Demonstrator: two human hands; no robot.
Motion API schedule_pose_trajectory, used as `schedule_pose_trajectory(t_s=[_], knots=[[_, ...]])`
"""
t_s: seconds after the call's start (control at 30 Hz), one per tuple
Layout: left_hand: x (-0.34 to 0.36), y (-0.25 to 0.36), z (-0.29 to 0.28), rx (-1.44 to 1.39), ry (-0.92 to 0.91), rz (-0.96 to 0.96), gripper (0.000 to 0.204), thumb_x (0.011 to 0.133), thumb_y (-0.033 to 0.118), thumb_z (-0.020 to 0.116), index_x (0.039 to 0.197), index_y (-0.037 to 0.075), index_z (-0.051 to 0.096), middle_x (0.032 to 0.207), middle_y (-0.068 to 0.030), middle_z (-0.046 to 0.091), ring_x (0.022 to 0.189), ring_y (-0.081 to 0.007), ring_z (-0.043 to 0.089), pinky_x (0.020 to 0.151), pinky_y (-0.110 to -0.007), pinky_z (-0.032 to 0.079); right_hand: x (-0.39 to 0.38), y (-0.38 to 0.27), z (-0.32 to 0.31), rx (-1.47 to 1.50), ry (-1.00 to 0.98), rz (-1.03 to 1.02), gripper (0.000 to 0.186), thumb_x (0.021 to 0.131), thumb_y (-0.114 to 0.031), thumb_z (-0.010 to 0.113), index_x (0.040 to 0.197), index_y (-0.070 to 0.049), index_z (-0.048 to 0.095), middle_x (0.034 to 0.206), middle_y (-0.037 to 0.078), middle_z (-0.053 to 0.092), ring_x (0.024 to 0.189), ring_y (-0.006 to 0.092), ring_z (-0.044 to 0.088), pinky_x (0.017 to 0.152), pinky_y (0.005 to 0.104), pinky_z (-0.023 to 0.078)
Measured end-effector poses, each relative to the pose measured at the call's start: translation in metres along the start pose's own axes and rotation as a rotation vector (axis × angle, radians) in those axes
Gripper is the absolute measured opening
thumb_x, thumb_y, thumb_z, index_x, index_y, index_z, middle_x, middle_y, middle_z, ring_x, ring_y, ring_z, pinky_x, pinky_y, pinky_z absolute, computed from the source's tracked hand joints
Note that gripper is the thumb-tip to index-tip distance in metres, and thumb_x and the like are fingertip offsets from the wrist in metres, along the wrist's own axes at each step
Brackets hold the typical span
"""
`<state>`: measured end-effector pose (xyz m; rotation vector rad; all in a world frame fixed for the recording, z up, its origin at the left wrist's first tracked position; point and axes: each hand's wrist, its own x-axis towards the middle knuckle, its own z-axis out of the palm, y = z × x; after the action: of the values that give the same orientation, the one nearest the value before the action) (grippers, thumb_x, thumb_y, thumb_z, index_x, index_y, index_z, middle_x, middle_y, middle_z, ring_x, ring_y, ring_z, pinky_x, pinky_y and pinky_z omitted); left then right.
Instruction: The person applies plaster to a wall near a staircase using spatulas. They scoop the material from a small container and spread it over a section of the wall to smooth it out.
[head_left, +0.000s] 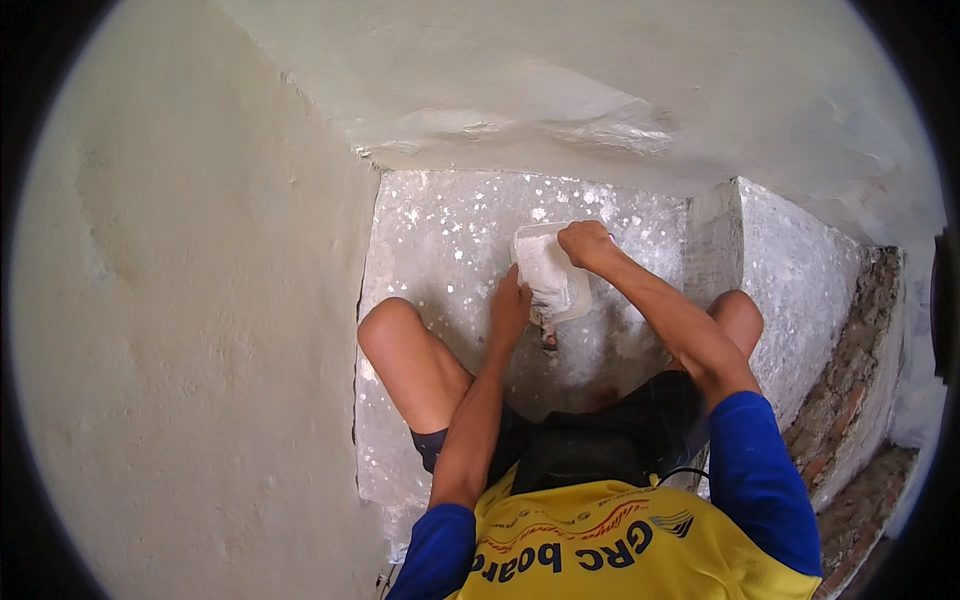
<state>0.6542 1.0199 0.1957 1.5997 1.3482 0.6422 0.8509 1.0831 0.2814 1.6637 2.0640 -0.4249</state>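
A pale, translucent rectangular tub (568, 302) with white paste (545, 258) inside sits on the speckled concrete between my bent knees. My left hand (512, 300) grips the tub's left side. My right hand (585, 245) is closed at the tub's upper right corner, over its rim; what its fingers hold is hidden. A small paste-smeared tool with a flat end (549, 338) sticks out at the tub's near edge, its other end lying in or on the paste.
Plastered walls rise on the left (180, 320) and ahead (540, 90). The concrete landing (440, 210) is flecked with white. At the right, concrete steps (785, 275) descend or rise, I cannot tell which, with rough exposed brick (840, 410) along their faces.
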Motion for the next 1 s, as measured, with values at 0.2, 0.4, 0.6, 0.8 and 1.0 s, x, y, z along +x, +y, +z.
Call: schedule_pose_trajectory(t_s=[0.2,0.4,0.6,0.8,1.0], knots=[[-0.005,0.017,-0.001,-0.082,-0.042,-0.073,0.053,0.085,0.007,0.058,0.136,-0.003,0.046,0.084,-0.0229,0.06,0.073,-0.0341,0.059,0.07,-0.043,0.047,0.014,-0.011,0.022,-0.069,0.115,0.002,0.017,0.077,-0.007,0.064,0.091,-0.004,0.073,0.092,0.017,0.072,0.09,0.0279,0.071,0.072,0.0386,0.058],[-0.006,0.014,-0.004,-0.058,-0.023,0.019,0.052,0.086,0.005,0.057,0.136,-0.004,0.046,0.087,-0.0234,0.059,0.075,-0.0326,0.058,0.071,-0.042,0.046,0.017,-0.027,0.002,-0.07,0.176,-0.109,0.015,0.074,-0.006,0.065,0.088,-0.003,0.073,0.092,0.017,0.071,0.088,0.0284,0.071,0.069,0.0382,0.058],[-0.005,0.002,-0.007,-0.071,-0.048,-0.037,0.052,0.087,0.007,0.056,0.137,-0.001,0.046,0.091,-0.0236,0.059,0.081,-0.0347,0.057,0.075,-0.043,0.046,0.015,-0.025,-0.014,0.147,0.107,-0.084,0.018,0.072,-0.004,0.063,0.087,0.001,0.071,0.093,0.022,0.07,0.088,0.0335,0.07,0.071,0.0409,0.057],[-0.004,-0.004,0.002,0.043,-0.121,-0.015,0.049,0.089,0.008,0.054,0.137,0.001,0.047,0.097,-0.0251,0.059,0.086,-0.0388,0.058,0.078,-0.046,0.046,0.015,-0.015,0.009,0.288,0.104,-0.045,0.022,0.072,-0.003,0.06,0.091,0.003,0.071,0.096,0.021,0.069,0.091,0.0356,0.068,0.078,0.0426,0.055],[-0.007,-0.02,0.004,0.066,-0.094,-0.019,0.048,0.093,0.013,0.051,0.139,0.002,0.044,0.103,-0.0259,0.059,0.098,-0.0401,0.059,0.083,-0.048,0.046,0.007,0.011,0.036,0.616,0.104,-0.049,0.025,0.071,-0.011,0.067,0.094,-0.004,0.072,0.092,0.019,0.07,0.086,0.0317,0.069,0.078,0.041,0.054]])
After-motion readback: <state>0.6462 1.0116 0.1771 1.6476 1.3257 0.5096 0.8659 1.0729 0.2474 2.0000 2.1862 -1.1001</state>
